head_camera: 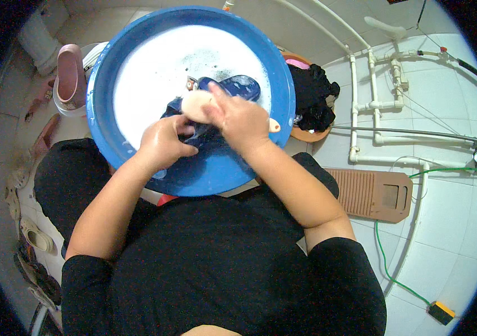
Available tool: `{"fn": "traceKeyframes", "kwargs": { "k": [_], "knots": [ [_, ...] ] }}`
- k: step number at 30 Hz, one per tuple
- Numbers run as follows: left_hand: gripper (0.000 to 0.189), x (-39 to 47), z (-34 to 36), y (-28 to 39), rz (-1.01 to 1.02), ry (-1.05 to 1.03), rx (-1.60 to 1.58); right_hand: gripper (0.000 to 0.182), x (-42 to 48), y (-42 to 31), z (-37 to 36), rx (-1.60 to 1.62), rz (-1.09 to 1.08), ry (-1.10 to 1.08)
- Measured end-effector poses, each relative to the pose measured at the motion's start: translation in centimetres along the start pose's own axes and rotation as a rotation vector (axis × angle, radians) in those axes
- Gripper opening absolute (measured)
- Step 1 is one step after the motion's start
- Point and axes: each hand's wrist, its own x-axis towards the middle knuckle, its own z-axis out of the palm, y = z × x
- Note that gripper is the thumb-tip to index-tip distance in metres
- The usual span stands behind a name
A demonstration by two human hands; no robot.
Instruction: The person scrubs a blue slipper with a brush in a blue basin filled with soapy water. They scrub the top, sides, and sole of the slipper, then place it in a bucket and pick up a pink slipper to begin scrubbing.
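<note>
A large blue plastic basin (278, 80) stands before me, with white suds (150, 75) across the water. My right hand (245, 119) grips a cream scrubbing brush (196, 105); its handle end pokes out by my wrist. Under the brush is dark blue footwear, apparently a clog (173, 107), which my left hand (165, 140) holds at the near side. A small brown animal-face charm (191, 84) shows beside the brush head. Behind my right hand a rounded dark blue footwear part (240, 86) carries foam; whether it belongs to the same clog I cannot tell.
An orange tub (312, 135) holding black cloth (312, 96) adjoins the basin at right. A brown washboard (356, 193) lies beside my knee. White pipes (354, 113) line the wall. Pink clogs (70, 77) and a beige clog (36, 237) are at left. A green cord (385, 260) crosses the tiles.
</note>
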Motion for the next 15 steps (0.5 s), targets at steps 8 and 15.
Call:
{"fn": "traceKeyframes", "kwargs": {
  "k": [8, 15],
  "knots": [
    [0.037, -0.3, 1.6, -0.3, 0.139, 0.034, 0.285, 0.045, 0.6, 0.9, -1.1, -0.053, 0.152, -0.132],
    [0.038, 0.0, 1.4, -0.1, 0.154, 0.022, 0.268, 0.046, 1.6, 3.7, 0.1, -0.084, 0.123, -0.030]
  ]
}}
